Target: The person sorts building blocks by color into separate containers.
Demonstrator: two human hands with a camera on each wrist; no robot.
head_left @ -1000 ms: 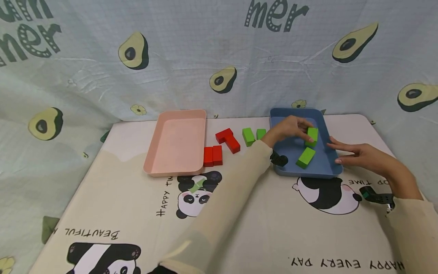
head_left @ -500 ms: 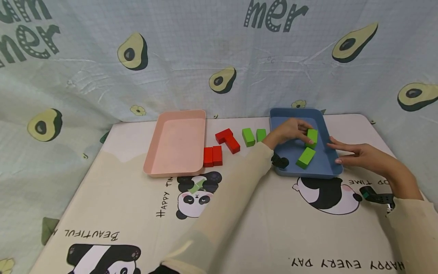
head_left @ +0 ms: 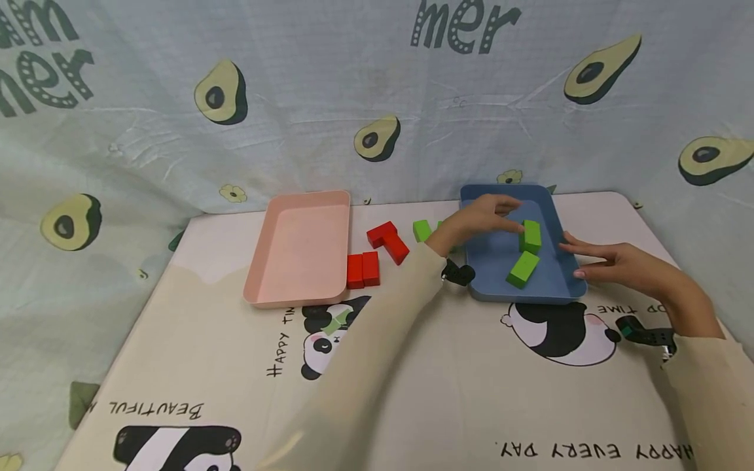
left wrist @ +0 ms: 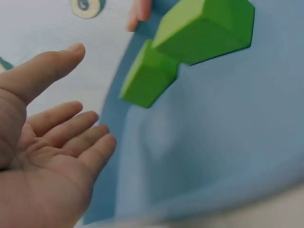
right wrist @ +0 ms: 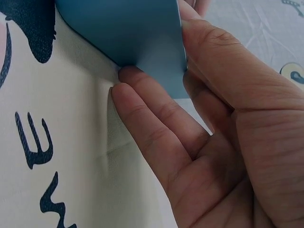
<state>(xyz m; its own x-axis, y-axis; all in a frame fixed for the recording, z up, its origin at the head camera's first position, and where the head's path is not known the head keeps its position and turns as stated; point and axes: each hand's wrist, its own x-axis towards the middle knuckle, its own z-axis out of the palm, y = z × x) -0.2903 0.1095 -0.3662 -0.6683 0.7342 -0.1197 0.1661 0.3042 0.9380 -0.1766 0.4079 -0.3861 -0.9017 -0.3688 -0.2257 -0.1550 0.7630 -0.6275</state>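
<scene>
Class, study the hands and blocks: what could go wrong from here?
The left hand extends past the outer green blocks; if drawn back low, it might knock them. The right hand touches the blue tray; a push might slide it and shift the two inner green blocks.

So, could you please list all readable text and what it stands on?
"mer": backdrop, top.
"BEAUTIFUL": tabletop, upside down.
"HAPPY EVERY DAY": tabletop, upside down.
"HAPPY TI", the rest covered: tabletop, sideways.
"TIME": tabletop, upside down; the word before it is unclear.
Other lettering is cut off, so unreadable.
</scene>
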